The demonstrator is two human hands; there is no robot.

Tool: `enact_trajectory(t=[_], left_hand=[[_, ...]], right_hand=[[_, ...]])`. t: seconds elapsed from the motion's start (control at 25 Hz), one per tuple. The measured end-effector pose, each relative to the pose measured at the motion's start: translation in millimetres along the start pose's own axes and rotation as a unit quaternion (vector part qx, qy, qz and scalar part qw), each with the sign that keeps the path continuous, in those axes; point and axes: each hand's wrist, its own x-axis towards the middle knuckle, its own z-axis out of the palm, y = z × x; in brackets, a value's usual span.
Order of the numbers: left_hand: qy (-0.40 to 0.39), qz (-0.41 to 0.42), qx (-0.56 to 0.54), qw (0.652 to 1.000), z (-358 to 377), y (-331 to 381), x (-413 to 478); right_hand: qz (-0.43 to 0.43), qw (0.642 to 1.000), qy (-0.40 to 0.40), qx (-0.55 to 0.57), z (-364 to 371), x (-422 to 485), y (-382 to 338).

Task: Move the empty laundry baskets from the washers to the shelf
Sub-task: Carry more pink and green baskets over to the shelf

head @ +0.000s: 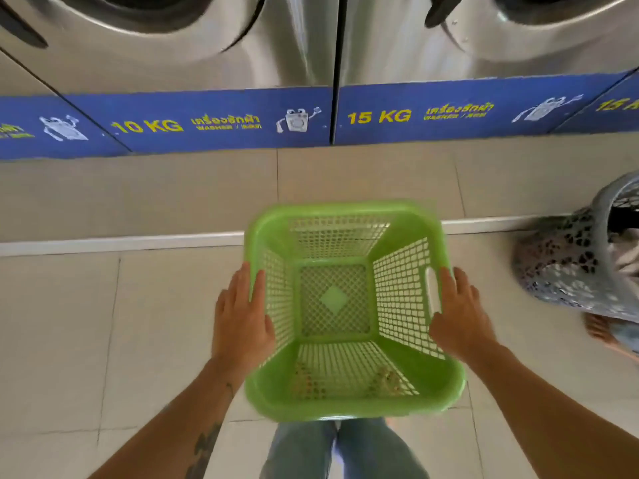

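A square green plastic laundry basket (349, 402) with mesh walls is held in front of me above the tiled floor, and nothing lies inside it. My left hand (240, 318) grips its left rim, thumb inside the wall. My right hand (461, 314) grips the right rim beside the handle slot. Ahead stand two steel front-loading washers, one marked 10 KG (193, 43) and one marked 15 KG (484, 39). No shelf is in view.
A grey perforated basket (567, 261) with cloth inside sits at the right edge, with another person's bare foot (598, 331) below it. A white strip (121, 243) runs across the floor before the washers' blue base band (207, 122). My jeans-clad legs (342, 451) show below the green basket.
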Motion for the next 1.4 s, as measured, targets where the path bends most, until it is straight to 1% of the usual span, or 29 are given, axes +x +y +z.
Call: enact_trajectory(t=[0.12,0.2,0.28,0.36,0.44,0.64,0.84,0.96,1.08,1.24,1.32,1.4], left_hand=[[-0.005,-0.022,0.0,1.0,47.7,-4.4,14.0],[-0.001,-0.032,-0.011,0.999,58.6,-3.9,21.8],[0.001,-0.038,-0.018,0.999,58.1,-4.0,28.6],[-0.001,-0.039,-0.03,0.999,45.3,-7.3,31.0],[0.007,-0.047,-0.055,0.997,20.7,-13.2,29.1],[0.054,-0.113,-0.133,0.983,-73.7,-28.2,-24.6],[0.13,-0.182,-0.15,0.963,-154.1,-31.0,-129.2],[0.171,-0.243,-0.147,0.943,-179.5,-26.4,-209.9],[0.2,-0.298,-0.128,0.924,-190.1,-25.7,-295.6],[0.254,-0.386,-0.115,0.879,-192.2,-23.2,-425.5],[0.276,-0.441,-0.127,0.844,-183.4,-23.9,-500.3],[0.295,-0.49,-0.126,0.811,-167.5,-27.8,-577.8]], right_hand=[[-0.002,0.999,0.029,-0.033,40.9,35.7,11.5],[-0.02,0.996,0.051,-0.07,55.4,49.2,19.0],[-0.036,0.993,0.055,-0.102,54.1,58.3,21.0],[-0.045,0.991,0.058,-0.113,37.1,60.9,15.1],[-0.064,0.99,0.07,-0.101,8.0,57.7,4.0],[-0.13,0.987,0.078,-0.049,-86.4,9.7,-34.2],[-0.234,0.965,0.108,-0.055,-155.8,-63.7,-80.4],[-0.325,0.938,0.104,-0.065,-180.1,-110.5,-103.7],[-0.386,0.914,0.097,-0.082,-187.6,-158.8,-125.7],[-0.496,0.858,0.089,-0.095,-170.3,-232.8,-171.3],[-0.553,0.823,0.079,-0.106,-147.5,-283.5,-196.9],[-0.592,0.796,0.067,-0.103,-117.8,-340.4,-220.1]])
